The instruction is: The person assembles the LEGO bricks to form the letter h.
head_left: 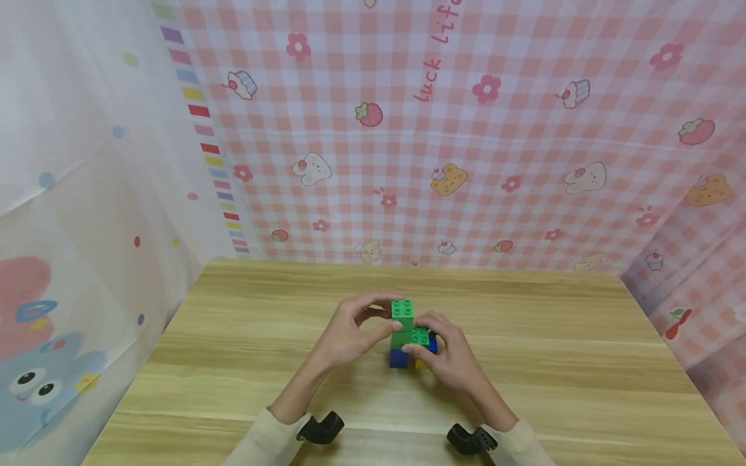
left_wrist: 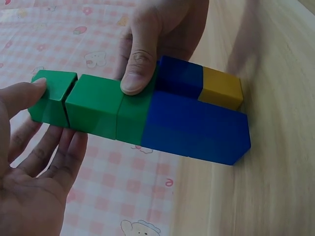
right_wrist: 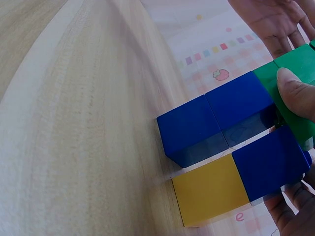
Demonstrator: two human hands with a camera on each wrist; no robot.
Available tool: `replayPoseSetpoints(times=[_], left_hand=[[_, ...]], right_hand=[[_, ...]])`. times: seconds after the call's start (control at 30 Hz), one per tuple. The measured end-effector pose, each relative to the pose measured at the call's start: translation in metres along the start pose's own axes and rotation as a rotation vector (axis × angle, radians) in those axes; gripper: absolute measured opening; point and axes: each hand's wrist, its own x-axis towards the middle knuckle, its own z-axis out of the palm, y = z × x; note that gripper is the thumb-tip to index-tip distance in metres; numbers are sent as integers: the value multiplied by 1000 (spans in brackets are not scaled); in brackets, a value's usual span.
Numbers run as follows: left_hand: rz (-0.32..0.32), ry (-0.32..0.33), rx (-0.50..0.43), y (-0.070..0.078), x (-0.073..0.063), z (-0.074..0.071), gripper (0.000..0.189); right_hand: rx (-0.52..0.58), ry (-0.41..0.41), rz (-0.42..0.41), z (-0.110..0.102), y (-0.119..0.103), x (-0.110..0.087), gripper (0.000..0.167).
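Note:
A tower of toy building blocks stands on the table, with two blue blocks [right_wrist: 216,114] stacked at its base. Beside them a yellow block [right_wrist: 210,191] carries another blue block [right_wrist: 271,164]. A green block [head_left: 419,336] lies across the tops of both columns, and a second green block [left_wrist: 94,105] sits on it. My left hand [head_left: 348,333] holds the top green block [left_wrist: 53,101] between thumb and fingers; a thin, uneven dark gap shows beneath that block. My right hand [head_left: 451,353] grips the tower at the lower green block, its thumb on the near side.
The wooden table [head_left: 245,362] extends around the tower. A pink checked cloth [head_left: 419,142] hangs behind its far edge, and a white patterned curtain [head_left: 99,194] hangs at the left. Black curved mounts [head_left: 322,428] are on both wrists.

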Motion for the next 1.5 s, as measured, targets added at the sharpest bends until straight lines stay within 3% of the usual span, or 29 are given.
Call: replayPoseSetpoints(times=[0.4,0.7,1.03,1.2,1.5], left_hand=[[23,-2,20,-4,0,2,39],[110,11,18,-11,-1,6,40],[157,11,23,-18,-2,10,40],[158,19,25,-21,-4,12,40],[93,51,-4,-21,-6,13,44]], right_hand=[[-9,1,5,0,0,0,25],[-11,9,-11,0,0,0,24],[-10,4,16,0,0,-1,26],[-16,12,7,0,2,-2,26],[-7,7,4,1,1,-1,26]])
